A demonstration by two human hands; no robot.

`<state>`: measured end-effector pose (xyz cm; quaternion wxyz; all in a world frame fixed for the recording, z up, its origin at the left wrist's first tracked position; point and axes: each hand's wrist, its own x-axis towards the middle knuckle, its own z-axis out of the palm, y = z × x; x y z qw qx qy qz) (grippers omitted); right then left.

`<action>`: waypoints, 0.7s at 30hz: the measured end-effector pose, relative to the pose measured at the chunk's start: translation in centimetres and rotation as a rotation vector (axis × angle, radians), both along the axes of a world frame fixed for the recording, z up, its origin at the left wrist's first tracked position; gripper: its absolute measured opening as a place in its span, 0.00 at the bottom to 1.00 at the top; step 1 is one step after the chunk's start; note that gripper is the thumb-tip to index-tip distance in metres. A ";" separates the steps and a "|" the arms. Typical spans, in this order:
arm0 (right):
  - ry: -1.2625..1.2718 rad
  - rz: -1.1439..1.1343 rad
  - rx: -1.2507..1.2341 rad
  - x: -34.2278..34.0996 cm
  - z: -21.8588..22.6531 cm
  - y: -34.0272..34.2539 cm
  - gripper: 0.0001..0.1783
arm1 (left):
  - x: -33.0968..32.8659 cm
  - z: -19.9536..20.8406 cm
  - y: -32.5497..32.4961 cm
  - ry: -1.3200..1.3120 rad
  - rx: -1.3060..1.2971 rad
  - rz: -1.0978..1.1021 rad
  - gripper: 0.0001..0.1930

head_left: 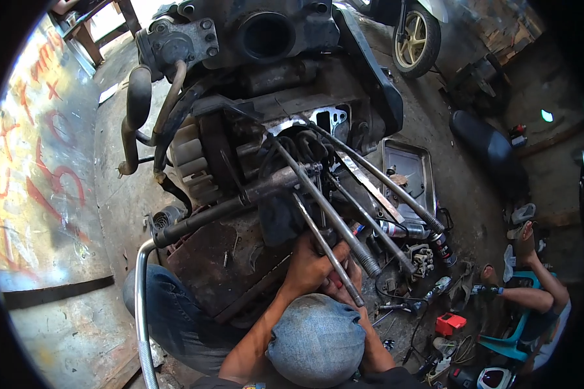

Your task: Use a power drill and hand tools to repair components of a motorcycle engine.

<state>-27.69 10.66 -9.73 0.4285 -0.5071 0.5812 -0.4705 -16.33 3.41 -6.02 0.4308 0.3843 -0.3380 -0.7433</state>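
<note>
My left hand [307,267] is closed around the dark lower end of a slim upright shaft [322,223], just below the engine. Against it, my right hand [345,282] is closed too, and a bit of red shows between the hands. Fingers hide most of what they hold. Long metal studs [328,209] with threaded ends jut from the engine casing [285,133] toward me, passing over and beside both hands. A rounded blue denim shape [316,340] covers part of my forearms. Left of my hands lies a rusty brown plate [204,262].
On the right are a metal tray [427,170], a spray can [442,248], a red box [449,324] and several loose parts. A person's bare leg [529,298] reaches in beside a teal stool [499,343]. At left, a bent chrome bar [141,305] stands before a painted panel [42,162].
</note>
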 end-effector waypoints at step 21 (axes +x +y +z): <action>-0.281 -0.013 0.156 -1.4 -1.2 3.7 0.37 | 0.5 -0.8 1.9 -0.018 -0.071 -0.183 0.25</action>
